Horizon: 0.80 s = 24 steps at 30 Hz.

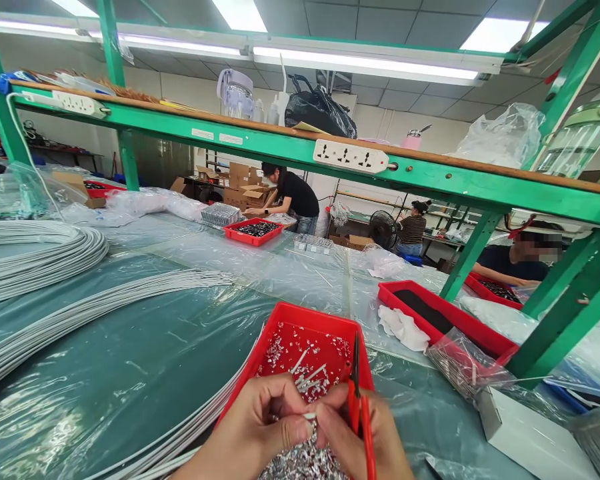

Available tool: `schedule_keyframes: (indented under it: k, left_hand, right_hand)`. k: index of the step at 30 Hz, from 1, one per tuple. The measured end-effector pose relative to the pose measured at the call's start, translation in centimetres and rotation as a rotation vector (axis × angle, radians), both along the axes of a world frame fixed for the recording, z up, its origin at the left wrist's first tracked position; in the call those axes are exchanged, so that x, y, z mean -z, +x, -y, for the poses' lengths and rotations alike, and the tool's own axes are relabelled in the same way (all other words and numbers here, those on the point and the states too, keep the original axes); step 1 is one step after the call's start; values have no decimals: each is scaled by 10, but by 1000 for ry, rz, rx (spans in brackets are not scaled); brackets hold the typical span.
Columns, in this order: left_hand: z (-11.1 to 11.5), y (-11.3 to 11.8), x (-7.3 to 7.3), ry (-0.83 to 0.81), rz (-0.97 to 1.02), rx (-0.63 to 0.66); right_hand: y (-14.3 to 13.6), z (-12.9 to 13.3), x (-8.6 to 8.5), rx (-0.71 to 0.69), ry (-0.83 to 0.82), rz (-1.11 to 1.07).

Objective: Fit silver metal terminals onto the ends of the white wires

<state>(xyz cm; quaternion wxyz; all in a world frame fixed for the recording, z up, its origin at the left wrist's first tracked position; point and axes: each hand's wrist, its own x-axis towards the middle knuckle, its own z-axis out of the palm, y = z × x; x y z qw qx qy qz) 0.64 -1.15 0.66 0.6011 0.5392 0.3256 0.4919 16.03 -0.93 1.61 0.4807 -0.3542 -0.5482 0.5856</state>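
Note:
Both hands meet over a red tray (353, 328) at the bottom centre. My left hand (265, 427) pinches a short white cable end (310, 416) between thumb and forefinger. Against the same end press the thumb and forefinger of my right hand (350, 433). Red-handled scissors (363, 413) also lie in my right hand, their dark blades pointing up and away. Inside the tray are silvery foil scraps (305, 460) and a few thin white strips (313, 380). The rest of the cable is hidden by my hands.
Bundles of white cable (95, 303) lie at the left. A long red tray (460, 320), a white box (535, 433) and a plastic bag (467, 367) sit at the right. A green shelf (260, 137) spans above; people work beyond it.

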Motion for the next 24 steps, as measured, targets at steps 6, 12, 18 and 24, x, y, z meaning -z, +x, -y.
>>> schedule_keyframes:
  k: [6, 12, 18, 24]
  left_hand:
    - [5, 0, 2, -24, 114, 58]
    - [8, 0, -1, -153, 20, 161]
    - [10, -3, -8, -280, 32, 203]
    - [12, -1, -10, -292, 25, 78]
  right_hand:
    - [0, -3, 8, -295, -336, -235]
    - [0, -14, 23, -308, -295, -321]
    - [-1, -4, 6, -119, -118, -209]
    - [-3, 3, -11, 55, -47, -38]
